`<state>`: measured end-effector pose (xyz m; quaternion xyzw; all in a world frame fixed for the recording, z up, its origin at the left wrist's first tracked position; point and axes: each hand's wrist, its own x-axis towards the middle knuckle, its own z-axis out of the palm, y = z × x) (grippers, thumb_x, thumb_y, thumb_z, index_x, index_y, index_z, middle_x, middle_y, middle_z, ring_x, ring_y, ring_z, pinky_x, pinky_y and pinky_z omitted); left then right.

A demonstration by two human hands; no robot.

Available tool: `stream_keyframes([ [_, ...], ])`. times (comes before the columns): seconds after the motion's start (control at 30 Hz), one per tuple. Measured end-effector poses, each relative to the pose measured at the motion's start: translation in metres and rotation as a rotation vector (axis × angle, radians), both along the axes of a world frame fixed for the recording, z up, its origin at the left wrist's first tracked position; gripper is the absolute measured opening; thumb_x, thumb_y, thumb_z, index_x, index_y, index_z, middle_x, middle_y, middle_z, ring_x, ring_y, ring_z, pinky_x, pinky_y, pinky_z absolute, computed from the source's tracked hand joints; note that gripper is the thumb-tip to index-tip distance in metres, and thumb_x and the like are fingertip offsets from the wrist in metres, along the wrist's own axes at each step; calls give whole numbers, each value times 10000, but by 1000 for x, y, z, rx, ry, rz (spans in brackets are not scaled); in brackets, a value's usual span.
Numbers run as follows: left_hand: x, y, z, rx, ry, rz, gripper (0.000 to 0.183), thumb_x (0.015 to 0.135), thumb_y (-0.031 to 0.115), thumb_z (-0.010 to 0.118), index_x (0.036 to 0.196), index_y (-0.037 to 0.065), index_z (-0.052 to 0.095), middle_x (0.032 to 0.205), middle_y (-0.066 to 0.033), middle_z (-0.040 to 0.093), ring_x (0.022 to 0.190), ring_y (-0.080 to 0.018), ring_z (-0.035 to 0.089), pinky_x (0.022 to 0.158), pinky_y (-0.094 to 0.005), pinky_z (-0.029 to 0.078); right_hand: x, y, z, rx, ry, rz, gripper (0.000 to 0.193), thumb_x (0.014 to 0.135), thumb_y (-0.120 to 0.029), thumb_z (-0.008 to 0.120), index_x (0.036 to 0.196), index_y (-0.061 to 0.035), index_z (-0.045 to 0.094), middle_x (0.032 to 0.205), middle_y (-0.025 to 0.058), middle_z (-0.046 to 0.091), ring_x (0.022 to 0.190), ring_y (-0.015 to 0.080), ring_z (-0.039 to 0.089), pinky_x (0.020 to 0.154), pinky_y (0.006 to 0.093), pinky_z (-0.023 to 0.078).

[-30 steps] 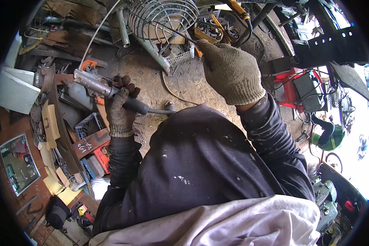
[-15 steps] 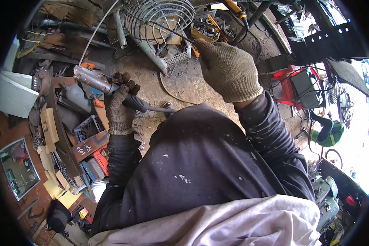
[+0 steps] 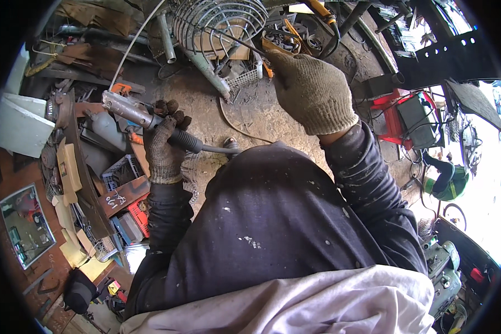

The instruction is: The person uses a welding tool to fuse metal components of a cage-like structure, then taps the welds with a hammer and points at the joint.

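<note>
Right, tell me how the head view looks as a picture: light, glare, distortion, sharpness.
Head view: strong fisheye, dark vignette all round, edges bending toward the rim; the right edge blows out to white glare behind the green helmet; the middle is evenly daylit and fairly sharp, so the left hand on the grey power tool, the right hand and the wire fan guard read clearly; the left-side clutter sits in shade.
</note>
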<state>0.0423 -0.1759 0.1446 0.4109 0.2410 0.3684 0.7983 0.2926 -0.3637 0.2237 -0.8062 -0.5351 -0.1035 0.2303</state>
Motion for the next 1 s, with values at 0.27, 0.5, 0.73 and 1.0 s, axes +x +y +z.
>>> stream_keyframes([
  [0.27,-6,-4,8,-6,66,11,360,879,25,703,1191,142,569,1222,-76,624,1011,-179,618,931,-401,539,0,2,2,16,-10,-11,201,862,-168,601,1047,-129,667,742,109,674,711,327,689,594,446,541],
  [0.5,-6,-3,10,8,-13,-21,418,852,-26,710,1231,95,582,1196,-112,665,1010,-235,690,879,-406,591,11,11,22,-114,-53,35,327,888,-170,586,1180,-183,732,885,166,728,837,356,717,726,451,577],
  [0.73,-21,-6,2,8,23,41,439,848,-41,703,1244,89,566,1195,-116,662,1004,-240,689,891,-417,592,9,-6,37,-159,63,-3,349,894,-159,600,1223,-189,711,872,163,725,827,345,715,716,458,565],
  [1.0,-27,2,-8,-80,57,43,459,862,-32,672,1287,85,543,1220,-127,640,1036,-247,665,925,-430,574,1,-18,-4,-148,141,-71,389,936,-204,570,1315,-222,654,841,155,706,808,356,709,691,483,561],
])
